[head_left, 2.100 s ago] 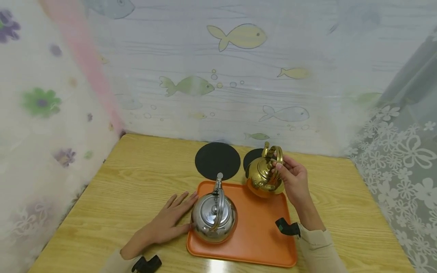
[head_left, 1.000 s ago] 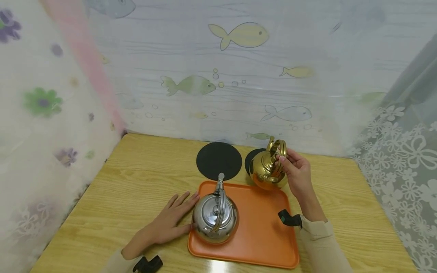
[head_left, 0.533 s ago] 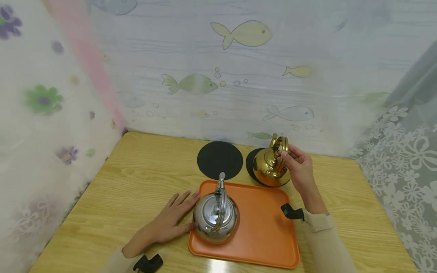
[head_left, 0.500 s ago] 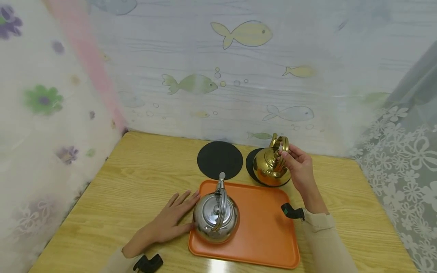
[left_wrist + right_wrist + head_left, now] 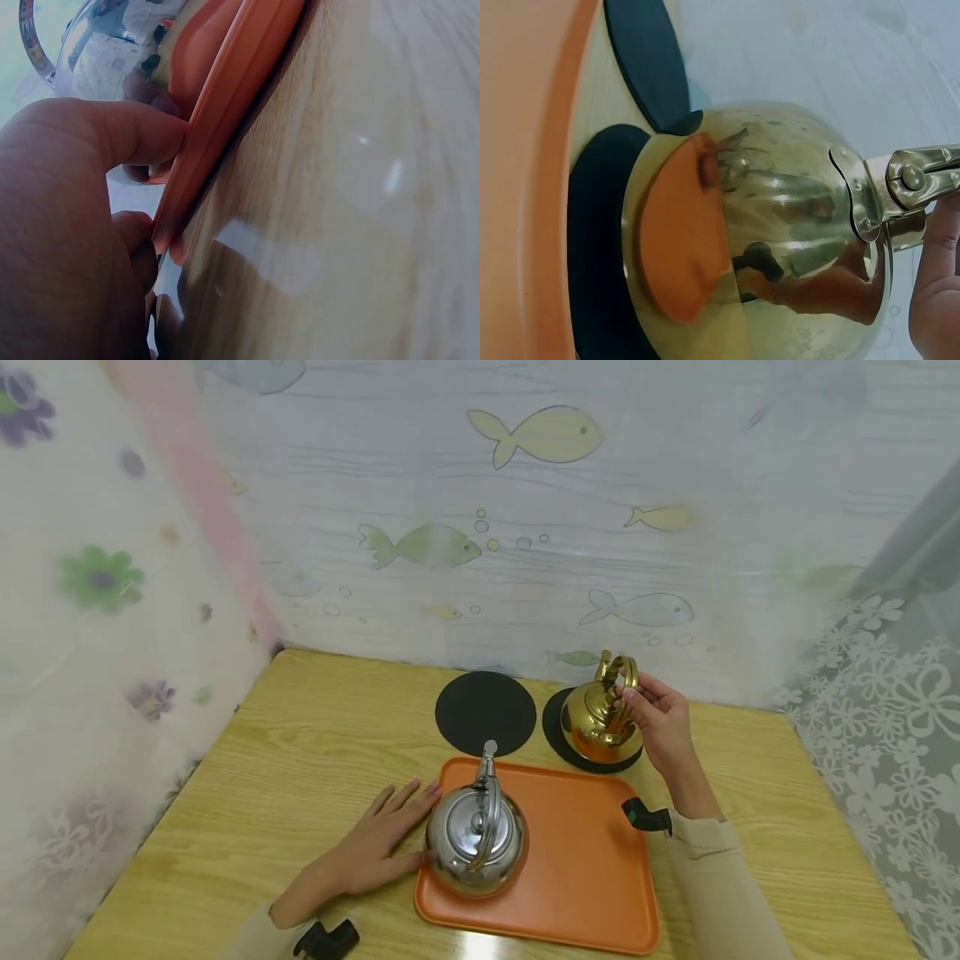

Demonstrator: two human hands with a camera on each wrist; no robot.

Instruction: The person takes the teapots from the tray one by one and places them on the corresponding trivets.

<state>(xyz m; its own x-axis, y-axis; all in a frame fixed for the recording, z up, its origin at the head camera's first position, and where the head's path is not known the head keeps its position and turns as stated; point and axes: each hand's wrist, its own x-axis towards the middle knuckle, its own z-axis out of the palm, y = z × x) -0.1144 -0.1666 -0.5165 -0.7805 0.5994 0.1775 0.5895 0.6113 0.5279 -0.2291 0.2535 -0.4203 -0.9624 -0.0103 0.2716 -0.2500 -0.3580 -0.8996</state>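
Note:
My right hand (image 5: 663, 722) holds the arched handle of a shiny gold kettle (image 5: 588, 714), fingers and thumb closed round it. The kettle stands upright over the right black round mat (image 5: 553, 735), its base against the mat in the right wrist view, its spout toward the wall. A silver kettle (image 5: 461, 860) stands on the left part of an orange tray (image 5: 581, 868). Flat beside it lies my left hand (image 5: 371, 839), fingers extended. In the left wrist view, its thumb (image 5: 154, 135) touches the tray's rim (image 5: 217, 112).
Another black round mat (image 5: 486, 712) lies left of the gold kettle, behind the tray. The wooden table (image 5: 300, 735) ends at a fish-patterned curtain (image 5: 420, 610) at the back. A flowered sheet hangs left, and white lace flowers (image 5: 892, 777) hang at the right.
The gold kettle, in my right hand, has moved back and slightly right, from over the tray's far right part onto the right mat. The left hand, silver kettle and tray stay put.

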